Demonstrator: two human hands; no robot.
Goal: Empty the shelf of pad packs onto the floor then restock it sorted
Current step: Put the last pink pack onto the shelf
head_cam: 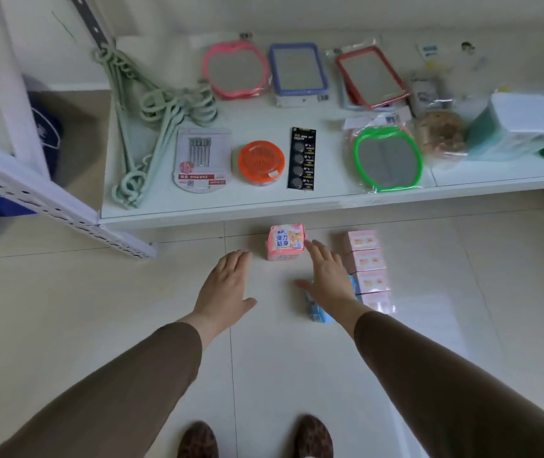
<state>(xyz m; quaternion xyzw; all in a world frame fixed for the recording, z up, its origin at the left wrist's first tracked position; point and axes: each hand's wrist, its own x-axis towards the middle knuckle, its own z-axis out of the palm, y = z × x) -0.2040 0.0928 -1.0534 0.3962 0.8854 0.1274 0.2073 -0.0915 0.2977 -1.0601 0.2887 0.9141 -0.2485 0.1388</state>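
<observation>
A pink pad pack stands on the floor just before the shelf, at 12 o'clock from both hands. The left hand, flat with fingers straight, holds nothing, at 8 o'clock of the pack. The right hand, fingers spread wide, reaches beside it at 4 o'clock, over a blue pack. Pink boxes line up at 3 o'clock.

Tiled floor bears pink pad pack; pale pink boxes in a row.
</observation>
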